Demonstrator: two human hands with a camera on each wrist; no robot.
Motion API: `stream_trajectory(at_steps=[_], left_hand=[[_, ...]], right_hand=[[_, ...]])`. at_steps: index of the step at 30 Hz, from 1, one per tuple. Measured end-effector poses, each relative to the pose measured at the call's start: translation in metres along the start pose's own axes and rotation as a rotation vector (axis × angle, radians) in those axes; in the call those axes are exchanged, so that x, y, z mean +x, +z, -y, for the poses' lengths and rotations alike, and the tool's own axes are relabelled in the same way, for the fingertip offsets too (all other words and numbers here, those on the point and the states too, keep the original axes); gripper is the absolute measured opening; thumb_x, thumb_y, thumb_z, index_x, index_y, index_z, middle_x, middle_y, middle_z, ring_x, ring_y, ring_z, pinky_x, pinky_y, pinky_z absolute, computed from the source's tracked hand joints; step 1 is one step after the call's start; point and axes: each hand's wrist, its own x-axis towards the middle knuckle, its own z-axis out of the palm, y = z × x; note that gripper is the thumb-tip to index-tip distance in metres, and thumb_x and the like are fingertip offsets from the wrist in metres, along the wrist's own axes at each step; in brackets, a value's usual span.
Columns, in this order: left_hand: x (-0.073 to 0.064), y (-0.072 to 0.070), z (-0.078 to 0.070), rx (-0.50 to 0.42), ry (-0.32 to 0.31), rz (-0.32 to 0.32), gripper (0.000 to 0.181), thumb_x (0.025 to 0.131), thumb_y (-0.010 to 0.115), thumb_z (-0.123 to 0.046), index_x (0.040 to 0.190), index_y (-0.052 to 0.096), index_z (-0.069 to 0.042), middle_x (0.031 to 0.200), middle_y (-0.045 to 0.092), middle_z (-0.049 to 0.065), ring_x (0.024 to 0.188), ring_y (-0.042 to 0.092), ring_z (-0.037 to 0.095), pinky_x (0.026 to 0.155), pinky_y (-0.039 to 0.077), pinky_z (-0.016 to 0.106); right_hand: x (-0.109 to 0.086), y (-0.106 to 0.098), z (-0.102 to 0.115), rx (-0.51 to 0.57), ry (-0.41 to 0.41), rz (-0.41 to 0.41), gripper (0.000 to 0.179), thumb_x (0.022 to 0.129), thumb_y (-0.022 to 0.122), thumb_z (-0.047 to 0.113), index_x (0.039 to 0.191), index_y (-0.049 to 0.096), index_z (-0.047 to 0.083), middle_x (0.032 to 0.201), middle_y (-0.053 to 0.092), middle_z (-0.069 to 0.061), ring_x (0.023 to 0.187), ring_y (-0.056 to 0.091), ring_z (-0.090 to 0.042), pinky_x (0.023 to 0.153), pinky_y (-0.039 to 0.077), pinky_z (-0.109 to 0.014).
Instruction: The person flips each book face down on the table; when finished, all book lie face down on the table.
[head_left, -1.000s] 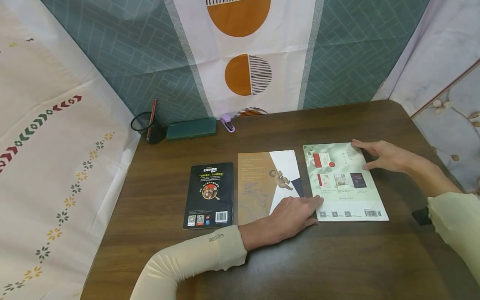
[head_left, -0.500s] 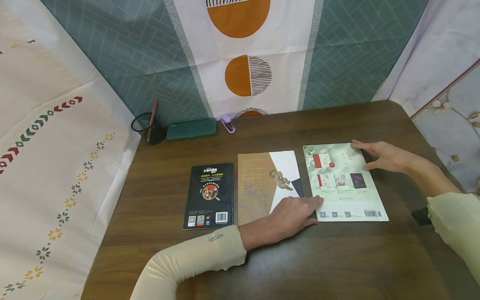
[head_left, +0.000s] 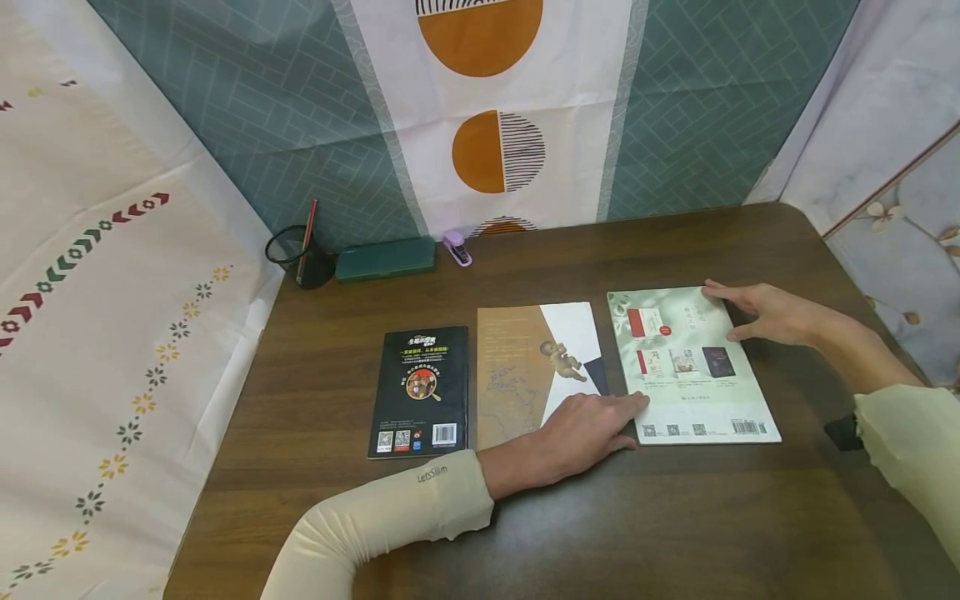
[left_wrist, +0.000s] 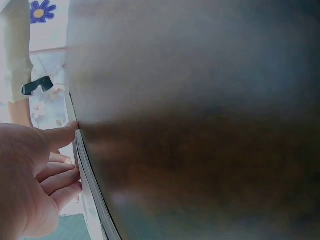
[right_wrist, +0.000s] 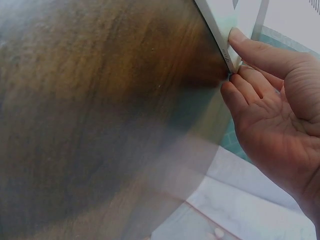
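A pale green book (head_left: 697, 408) lies flat, back cover up, at the right of the row on the table. My left hand (head_left: 585, 429) reaches across the brown-and-white book (head_left: 510, 367) and rests its extended fingers at the green book's lower left edge. In the left wrist view, the left thumb (left_wrist: 62, 136) is at the book's corner. My right hand (head_left: 772, 312) touches the green book's upper right, fingertips at the top corner and thumb along the right side. In the right wrist view, the right thumb (right_wrist: 255, 52) lies against the book's edge.
A black book (head_left: 418, 417) lies at the left of the row. Along the back of the wooden table (head_left: 600, 533) stand a black mesh pen holder (head_left: 318, 267) with a red pencil, a green case (head_left: 386, 258) and a purple stapler (head_left: 457, 247). Patterned cloths hang around the table.
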Motion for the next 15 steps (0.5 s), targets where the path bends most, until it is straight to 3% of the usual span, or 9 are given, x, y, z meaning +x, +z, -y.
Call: stream_trajectory(at_steps=[12,15], left_hand=[[0.0009,-0.0006,0.0009,-0.033,-0.004,0.017,0.055,0.100,0.078,-0.033,0.147,0.059,-0.012,0.135,0.071,-0.003,0.100,0.071,0.005,0.079,0.055,0.023],[-0.0014,-0.0055,0.0033,-0.054,-0.007,0.047,0.060,0.099,0.079,-0.035,0.150,0.058,-0.013,0.142,0.068,-0.002,0.108,0.069,0.004,0.082,0.054,0.021]], right_hand=[[0.0000,0.0004,0.0018,-0.002,0.002,0.001,0.088,0.089,0.078,-0.009,0.160,0.027,-0.013,0.170,0.009,-0.034,0.150,0.014,-0.065,0.115,0.023,-0.077],[-0.0005,0.0016,0.0045,-0.042,0.002,-0.017,0.094,0.088,0.081,-0.005,0.162,0.024,-0.011,0.170,0.010,-0.034,0.151,0.015,-0.063,0.115,0.024,-0.077]])
